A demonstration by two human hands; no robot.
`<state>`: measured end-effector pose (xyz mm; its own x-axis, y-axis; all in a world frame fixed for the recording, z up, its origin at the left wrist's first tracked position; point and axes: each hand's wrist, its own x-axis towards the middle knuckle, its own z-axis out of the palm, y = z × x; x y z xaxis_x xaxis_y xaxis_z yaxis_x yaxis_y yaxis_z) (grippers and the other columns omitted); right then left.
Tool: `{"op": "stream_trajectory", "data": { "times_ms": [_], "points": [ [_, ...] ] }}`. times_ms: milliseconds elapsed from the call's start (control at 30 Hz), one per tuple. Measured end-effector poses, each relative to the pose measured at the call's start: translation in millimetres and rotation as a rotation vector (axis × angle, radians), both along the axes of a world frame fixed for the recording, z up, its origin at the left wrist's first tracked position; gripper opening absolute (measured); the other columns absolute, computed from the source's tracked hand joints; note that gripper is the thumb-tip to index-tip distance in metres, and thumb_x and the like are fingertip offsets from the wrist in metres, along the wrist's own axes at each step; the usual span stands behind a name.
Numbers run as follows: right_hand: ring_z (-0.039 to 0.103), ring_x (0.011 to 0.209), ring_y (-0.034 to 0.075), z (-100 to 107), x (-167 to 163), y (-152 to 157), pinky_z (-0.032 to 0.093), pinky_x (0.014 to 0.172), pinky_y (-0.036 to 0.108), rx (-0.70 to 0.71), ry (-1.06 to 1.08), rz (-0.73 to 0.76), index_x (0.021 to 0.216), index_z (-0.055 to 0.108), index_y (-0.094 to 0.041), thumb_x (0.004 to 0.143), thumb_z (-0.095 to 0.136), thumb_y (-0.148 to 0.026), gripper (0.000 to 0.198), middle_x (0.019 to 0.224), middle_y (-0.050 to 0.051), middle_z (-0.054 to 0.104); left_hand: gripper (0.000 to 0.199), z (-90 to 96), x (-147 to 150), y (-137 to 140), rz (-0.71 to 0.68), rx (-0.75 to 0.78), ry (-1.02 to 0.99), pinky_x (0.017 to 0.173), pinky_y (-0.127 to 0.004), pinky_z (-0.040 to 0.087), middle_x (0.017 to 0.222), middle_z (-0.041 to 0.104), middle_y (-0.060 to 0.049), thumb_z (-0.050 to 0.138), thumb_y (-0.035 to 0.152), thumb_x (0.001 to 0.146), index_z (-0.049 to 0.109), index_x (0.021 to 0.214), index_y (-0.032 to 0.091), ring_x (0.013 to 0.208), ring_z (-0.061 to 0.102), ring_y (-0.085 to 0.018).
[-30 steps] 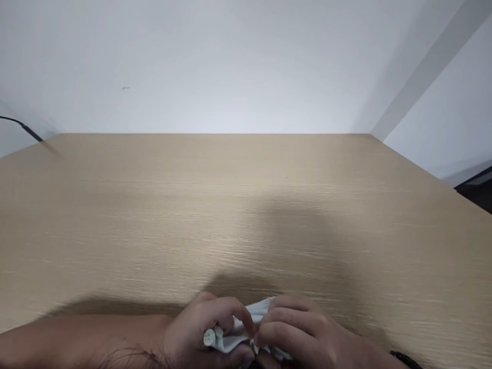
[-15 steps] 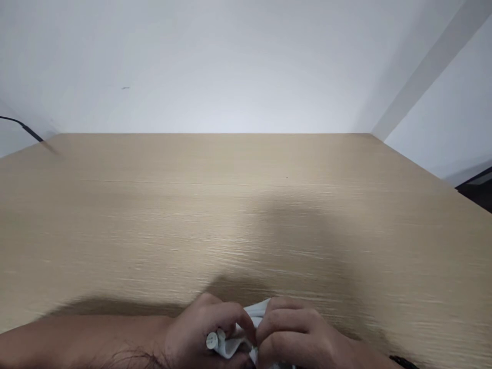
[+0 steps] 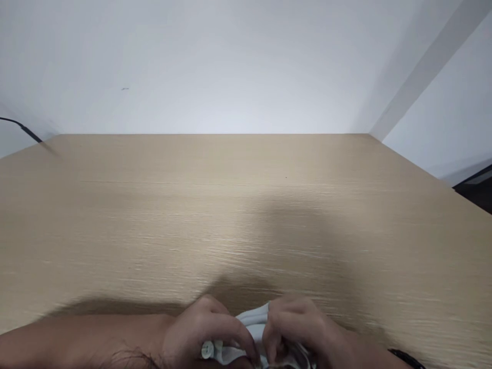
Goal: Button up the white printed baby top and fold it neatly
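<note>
Low at the bottom edge of the view, both hands are closed on a bunched white cloth (image 3: 251,316). My left hand (image 3: 209,328) wraps its fingers round the left part. A pale round button (image 3: 207,350) sticks out by its palm. My right hand (image 3: 298,325) grips the folds on the other side, fingers curled and slightly blurred. Between the two hands the cloth shows as soft pleats. Its lower part falls outside the frame, so its full shape is hidden.
A light wood table (image 3: 192,205) reaches back to a white wall (image 3: 215,66). A black cable (image 3: 31,134) comes in at the left edge. Some dark object (image 3: 476,189) stands beyond the right edge. A black band (image 3: 405,357) is by my right wrist.
My right hand has shifted a little to the right and curled its fingers inward. More of the cloth shows between the hands. My left hand has barely moved, and the button sits slightly further left.
</note>
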<state>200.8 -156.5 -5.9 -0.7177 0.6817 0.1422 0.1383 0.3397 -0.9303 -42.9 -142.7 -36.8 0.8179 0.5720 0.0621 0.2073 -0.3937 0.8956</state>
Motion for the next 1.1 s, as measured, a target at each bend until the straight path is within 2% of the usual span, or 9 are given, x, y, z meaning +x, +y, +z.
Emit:
{"op": "stream_trajectory", "data": {
  "times_ms": [167,233,400,600,700,767,833,933,1100],
  "points": [
    [0.052,0.087,0.016,23.1,27.4,33.7,0.044,0.075,0.026,-0.144,-0.164,-0.094,0.111,0.051,-0.021,0.075,0.074,-0.045,0.05,0.099,0.003,0.055,0.029,15.9,4.6,10.0,0.239,0.056,0.022,0.053,-0.021,0.037,0.062,0.057,0.003,0.074,0.045,0.077,0.066,0.088,0.02,0.054,0.046,-0.01],
    [0.051,0.082,0.015,28.4,39.8,47.1,0.043,0.069,0.024,-0.211,-0.37,-0.039,0.105,0.054,-0.02,0.067,0.081,-0.048,0.055,0.094,0.0,0.056,0.03,18.7,4.5,15.4,0.283,0.017,-0.008,0.052,-0.021,0.034,0.063,0.051,0.004,0.075,0.042,0.076,0.064,0.092,0.019,0.054,0.042,-0.01],
    [0.049,0.07,0.013,25.8,47.6,53.3,0.036,0.058,0.023,-0.143,-0.543,0.029,0.08,0.06,-0.018,0.079,0.07,-0.028,0.014,0.078,-0.002,0.057,0.036,12.6,0.4,32.0,0.406,-0.127,-0.223,0.059,-0.024,0.035,0.075,0.046,0.001,0.06,0.05,0.089,0.058,0.107,0.018,0.062,0.041,-0.012],
    [0.054,0.086,0.017,20.1,40.2,51.3,0.046,0.073,0.028,0.087,-0.038,-0.4,0.09,0.053,-0.022,0.092,0.056,-0.028,0.007,0.091,0.003,0.057,0.056,7.1,6.2,43.7,0.579,-0.39,-0.585,0.086,-0.035,0.04,0.101,0.057,-0.009,0.045,0.067,0.087,0.059,0.112,0.019,0.098,0.049,-0.025],
    [0.056,0.098,0.019,19.5,42.9,54.6,0.05,0.078,0.03,0.144,0.227,-0.347,0.098,0.048,-0.025,0.092,0.059,-0.029,0.013,0.109,0.006,0.056,0.058,8.5,8.7,44.6,0.472,-0.617,-0.614,0.096,-0.042,0.041,0.113,0.058,-0.012,0.037,0.065,0.091,0.054,0.122,0.019,0.11,0.052,-0.029],
    [0.055,0.11,0.021,20.1,45.7,55.0,0.051,0.086,0.033,0.14,0.201,-0.257,0.107,0.048,-0.026,0.091,0.06,-0.027,0.02,0.121,0.008,0.053,0.056,11.6,7.4,43.0,0.294,-0.678,-0.544,0.099,-0.046,0.04,0.116,0.059,-0.014,0.037,0.06,0.093,0.051,0.127,0.018,0.111,0.055,-0.029],
    [0.054,0.117,0.021,22.3,48.7,53.8,0.049,0.093,0.035,0.11,0.069,-0.187,0.119,0.047,-0.026,0.09,0.061,-0.025,0.032,0.13,0.01,0.05,0.049,17.0,4.5,39.9,0.133,-0.561,-0.407,0.098,-0.045,0.042,0.118,0.058,-0.014,0.046,0.049,0.093,0.048,0.13,0.017,0.111,0.055,-0.028],
    [0.052,0.123,0.024,27.2,52.5,52.0,0.046,0.1,0.038,0.126,-0.127,-0.108,0.132,0.044,-0.023,0.086,0.063,-0.021,0.05,0.139,0.013,0.047,0.043,27.1,0.9,34.0,-0.017,-0.14,-0.161,0.097,-0.044,0.043,0.119,0.057,-0.014,0.058,0.033,0.087,0.05,0.126,0.018,0.111,0.053,-0.028],
    [0.042,0.134,0.026,27.9,54.0,57.7,0.039,0.108,0.041,0.305,-0.257,0.014,0.133,0.05,-0.021,0.082,0.06,-0.013,0.053,0.14,0.012,0.048,0.023,35.0,1.7,27.1,-0.043,0.281,-0.007,0.092,-0.041,0.045,0.106,0.057,-0.011,0.065,0.028,0.076,0.06,0.096,0.018,0.101,0.052,-0.026]
  ]
}}
